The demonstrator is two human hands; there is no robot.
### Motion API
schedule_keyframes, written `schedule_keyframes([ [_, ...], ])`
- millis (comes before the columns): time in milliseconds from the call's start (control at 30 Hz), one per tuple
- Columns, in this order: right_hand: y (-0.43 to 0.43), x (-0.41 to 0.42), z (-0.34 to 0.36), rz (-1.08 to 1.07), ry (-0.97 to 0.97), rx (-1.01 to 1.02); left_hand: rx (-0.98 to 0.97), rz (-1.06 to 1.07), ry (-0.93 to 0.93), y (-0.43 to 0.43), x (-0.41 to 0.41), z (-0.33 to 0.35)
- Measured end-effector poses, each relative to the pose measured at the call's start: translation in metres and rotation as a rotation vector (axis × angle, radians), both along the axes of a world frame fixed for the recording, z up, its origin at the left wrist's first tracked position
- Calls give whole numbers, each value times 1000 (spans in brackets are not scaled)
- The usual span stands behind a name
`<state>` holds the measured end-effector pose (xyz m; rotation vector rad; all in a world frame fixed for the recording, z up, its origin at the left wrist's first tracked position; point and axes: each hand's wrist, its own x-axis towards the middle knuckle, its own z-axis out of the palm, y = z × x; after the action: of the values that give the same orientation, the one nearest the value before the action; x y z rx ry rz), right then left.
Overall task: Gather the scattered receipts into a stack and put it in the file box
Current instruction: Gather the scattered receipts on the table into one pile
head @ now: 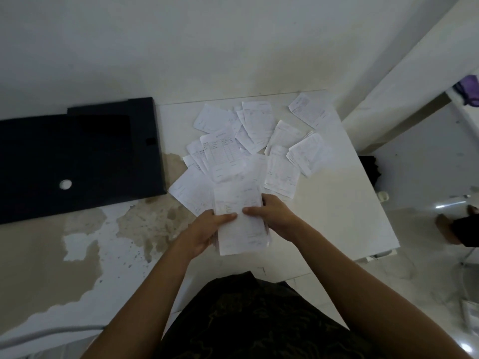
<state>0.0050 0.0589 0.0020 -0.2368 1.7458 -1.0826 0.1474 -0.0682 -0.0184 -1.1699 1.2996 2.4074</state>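
Centre frame: left hand [207,230] and right hand [274,216] pinch a stack of receipts [239,218] from both long edges, thumbs on top. Loose receipts [248,141] fan out just above, overlapping on the white table [350,203]. Black file box [77,156] lies left, near the pile. Bare tabletop right of the hands, up to the table's right edge.

White receipts [241,151] with faint grey print, black file box [77,161], white table [350,203] blotched tan.
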Motion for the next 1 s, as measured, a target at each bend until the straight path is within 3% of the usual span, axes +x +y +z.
schedule_keyframes([
  [133,-16,3,-20,25,137,154,-184,217,-228,-19,21,-16],
  [233,-42,5,-31,189,396,168,-267,316,-278,-37,38,-20],
  [367,-77,11,-46,407,670,172,-717,-61,-391,-52,48,-29],
  [433,-86,13,-56,518,720,234,-786,-182,-363,-50,55,-38],
  [533,-94,15,-60,471,681,243,-929,-376,-319,-43,69,-50],
  [733,-100,11,-61,370,512,238,-949,-354,-332,-38,63,-50],
  [833,-94,8,-56,310,404,211,-933,-255,-302,-36,60,-49],
  [1000,-58,-19,-41,341,398,240,-858,-16,-222,-25,47,-46],
])
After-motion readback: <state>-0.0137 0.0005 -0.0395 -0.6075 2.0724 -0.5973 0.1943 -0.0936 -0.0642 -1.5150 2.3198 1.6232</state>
